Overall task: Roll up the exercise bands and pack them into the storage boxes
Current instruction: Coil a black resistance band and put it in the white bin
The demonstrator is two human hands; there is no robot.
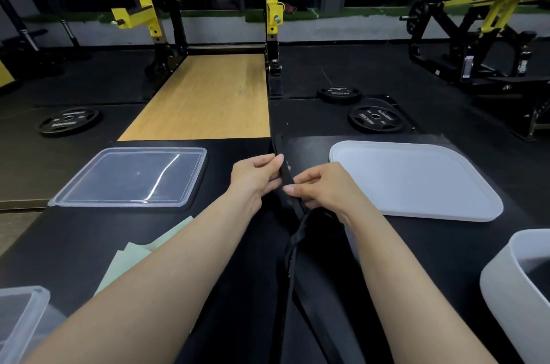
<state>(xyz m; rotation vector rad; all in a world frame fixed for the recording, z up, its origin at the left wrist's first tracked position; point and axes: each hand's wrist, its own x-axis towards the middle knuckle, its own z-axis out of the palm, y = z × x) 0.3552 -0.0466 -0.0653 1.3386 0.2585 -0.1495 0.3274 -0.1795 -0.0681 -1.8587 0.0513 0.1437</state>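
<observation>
Band (285, 168) pinched by left hand (256, 177) and right hand (320, 185) beside white lid (416, 182); a loose start could unravel the roll.

Flat black exercise band (283, 168): matt, woven-looking cloth or rubber; which one cannot be told. Black work surface (238, 244): matt, smooth. Clear rectangular plastic lid (131, 176) at 9 o'clock: glossy, with a bright reflected streak. White rounded plastic lid (416, 182) at 3 o'clock: matt, smooth. Pale green paper sheets (131, 259) at 8 o'clock: matt. Light wooden platform (202, 98) at 12 o'clock: smooth, with a slight sheen.
</observation>
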